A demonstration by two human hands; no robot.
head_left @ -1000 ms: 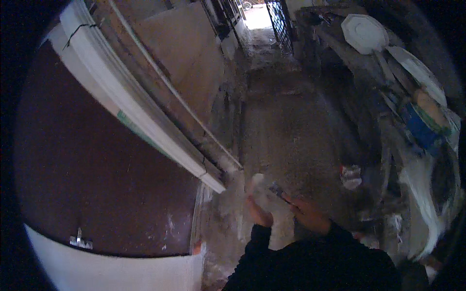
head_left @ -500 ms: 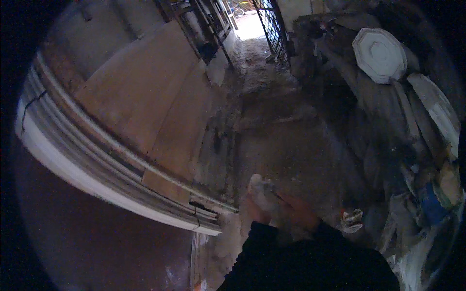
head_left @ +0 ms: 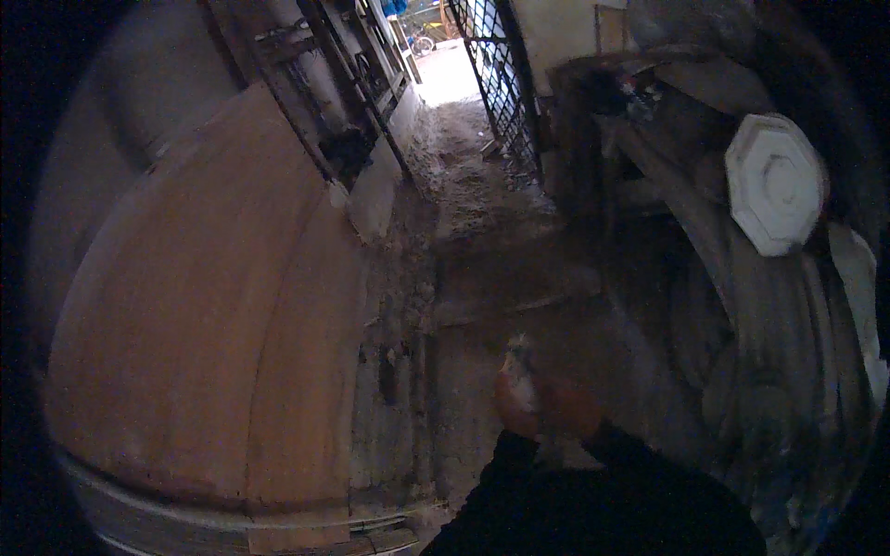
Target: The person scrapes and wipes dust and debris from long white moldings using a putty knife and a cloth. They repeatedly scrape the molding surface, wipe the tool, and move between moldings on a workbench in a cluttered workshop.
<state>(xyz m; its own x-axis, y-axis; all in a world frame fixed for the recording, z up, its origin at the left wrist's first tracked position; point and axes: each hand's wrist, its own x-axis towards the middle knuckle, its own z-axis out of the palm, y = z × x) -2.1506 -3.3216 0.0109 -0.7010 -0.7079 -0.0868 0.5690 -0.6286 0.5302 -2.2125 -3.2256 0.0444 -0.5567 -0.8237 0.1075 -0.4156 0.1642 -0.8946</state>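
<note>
My left hand is held low in front of my body, its fingers closed round a small pale, whitish thing. What kind of thing it is, I cannot make out in the dim, blurred light. Right beside it, my right hand is closed and close against the pale thing. Its fingertips are lost in shadow. Both forearms are in dark sleeves.
Large brown boards lean along the left wall, with long mouldings below. A rough passage floor leads to a bright doorway with an open lattice gate. At right, a white octagonal panel stands among dark clutter.
My view has moved along the passage, so the doorway looks nearer and the mouldings at left have slid down the picture. My hands stay together around the pale thing.
</note>
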